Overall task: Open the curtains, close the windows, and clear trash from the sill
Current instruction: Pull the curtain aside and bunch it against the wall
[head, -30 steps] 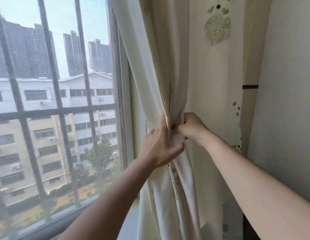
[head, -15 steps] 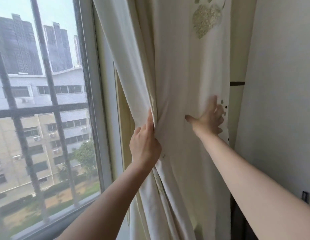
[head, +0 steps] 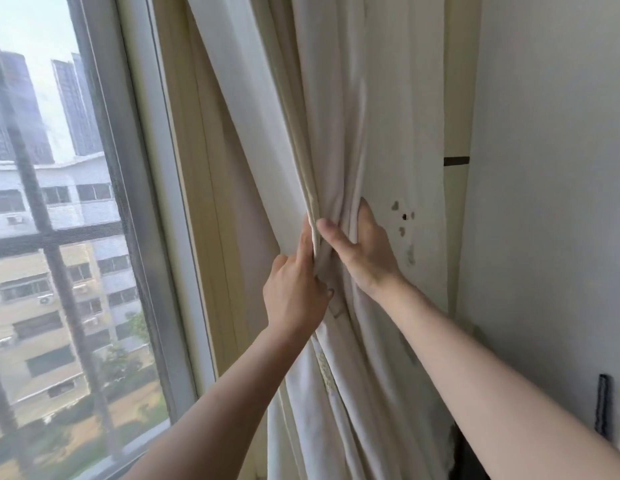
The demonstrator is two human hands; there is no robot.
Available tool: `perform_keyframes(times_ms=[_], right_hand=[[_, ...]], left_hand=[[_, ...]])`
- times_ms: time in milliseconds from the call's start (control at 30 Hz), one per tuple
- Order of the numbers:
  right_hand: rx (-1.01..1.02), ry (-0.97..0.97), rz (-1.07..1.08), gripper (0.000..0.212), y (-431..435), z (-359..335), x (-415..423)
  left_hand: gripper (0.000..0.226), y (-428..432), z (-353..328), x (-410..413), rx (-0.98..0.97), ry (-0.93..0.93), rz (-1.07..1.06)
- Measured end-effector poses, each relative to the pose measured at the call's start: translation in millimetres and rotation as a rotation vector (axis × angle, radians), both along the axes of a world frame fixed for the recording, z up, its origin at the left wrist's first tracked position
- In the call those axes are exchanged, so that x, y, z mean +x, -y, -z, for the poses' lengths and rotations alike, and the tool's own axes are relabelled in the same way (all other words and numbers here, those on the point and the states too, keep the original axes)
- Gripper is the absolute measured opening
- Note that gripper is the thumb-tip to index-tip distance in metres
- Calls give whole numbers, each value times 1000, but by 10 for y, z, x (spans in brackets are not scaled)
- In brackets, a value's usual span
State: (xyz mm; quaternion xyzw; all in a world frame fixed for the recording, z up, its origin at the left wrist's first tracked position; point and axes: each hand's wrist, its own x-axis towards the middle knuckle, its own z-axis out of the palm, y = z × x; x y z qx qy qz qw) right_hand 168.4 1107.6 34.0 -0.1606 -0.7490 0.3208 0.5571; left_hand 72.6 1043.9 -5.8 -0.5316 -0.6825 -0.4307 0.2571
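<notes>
The left hand is pinched on the leading edge of the curtain. The right hand is clasped round the bunched folds, judged to hold the cloth gathered at 3 o'clock of the window (sill not seen). A pale wall is noted beyond.

Soft daylight came in through the window on the left of the frame. The sky at upper left was washed out. The bars and buildings outside were blurry. Soft shadows lay in the folds of the curtain.
</notes>
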Motion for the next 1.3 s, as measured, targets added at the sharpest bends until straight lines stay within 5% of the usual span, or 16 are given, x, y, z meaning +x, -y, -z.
perform_keyframes(times_ms=[133, 300, 433, 533, 600, 667, 733, 833, 933, 1067, 1133, 1200, 1300], right_hand=[[130, 131, 231, 37, -92, -57, 5], [43, 123, 256, 21, -246, -122, 10], [-4, 199, 143, 24, -354, -140, -3], [3, 131, 157, 51, -487, -134, 28], [76, -72, 393, 59, -644, -129, 89], [138, -298, 741, 34, -962, -138, 189], [-100, -262, 863, 56, -1292, -149, 304], [-429, -64, 580, 102, -1693, -87, 417], [-545, -102, 159, 97, -1854, -13, 392], [-413, 0, -70, 106, -1884, -147, 290], [-285, 14, -111, 89, -1860, -295, 282], [-148, 9, -123, 42, -1830, -415, 267], [-38, 36, -117, 45, -1963, -471, 324]], left_hand=[[79, -191, 12, 51, -27, 2, 55], [84, -332, 38, 157, -51, 55, 271], [83, -559, 70, 167, 15, 114, 155], [67, -670, 55, 104, 58, 133, 72], [73, -719, 74, 65, 82, 83, 55], [82, -774, 98, 37, 118, 45, 73], [84, -813, 98, 12, 140, 61, 100], [78, -912, 97, 4, 146, 77, 115], [74, -1066, 79, 38, 120, 72, 125], [69, -1343, 35, 186, 110, 79, 160], [63, -1533, 19, 293, 99, 65, 194], [58, -1714, 13, 364, 99, 57, 221], [50, -2007, 22, 492, 106, 75, 235]])
